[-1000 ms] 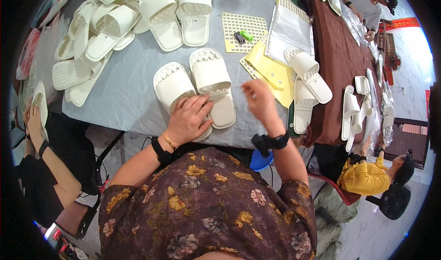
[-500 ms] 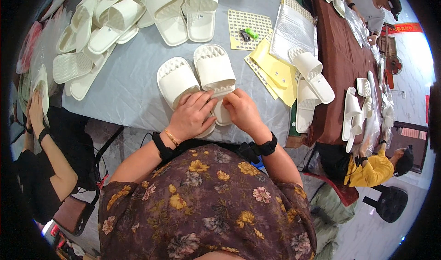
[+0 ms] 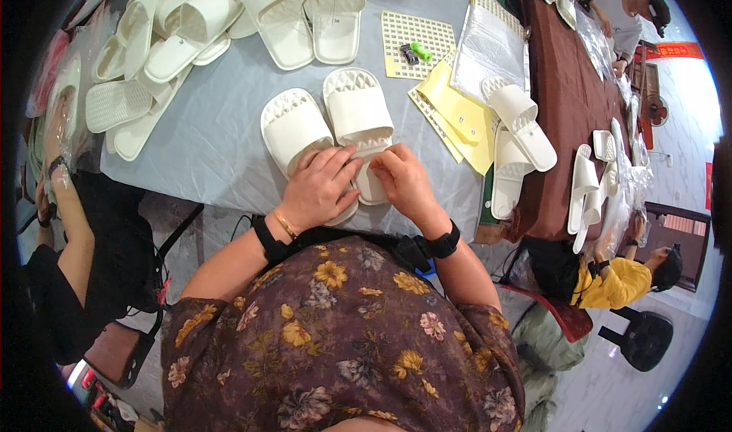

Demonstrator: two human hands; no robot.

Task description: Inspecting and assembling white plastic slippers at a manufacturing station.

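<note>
Two white slippers lie side by side at the table's near edge, toes pointing away from me. My left hand (image 3: 320, 184) rests across the left slipper (image 3: 296, 129), fingers stretched out and reaching over to the inner edge of the right slipper (image 3: 358, 112). On that right slipper's footbed, behind its strap, my right hand (image 3: 404, 182) is closed in a pinch. Whatever its fingertips may hold is hidden.
Beyond stand another slipper pair (image 3: 337, 16) and a slipper pile (image 3: 171, 32). Rightward lie a sticker sheet (image 3: 396, 39), small green and black items (image 3: 417, 52), yellow sheets (image 3: 457, 115), a silvery pouch (image 3: 488, 51) and stacked slippers (image 3: 511, 169). Other people work at both sides.
My hands stay nearly in place over the slippers, the right fingertips shifting slightly. At the left, a co-worker's hands have moved with a slipper, now in clear plastic.
</note>
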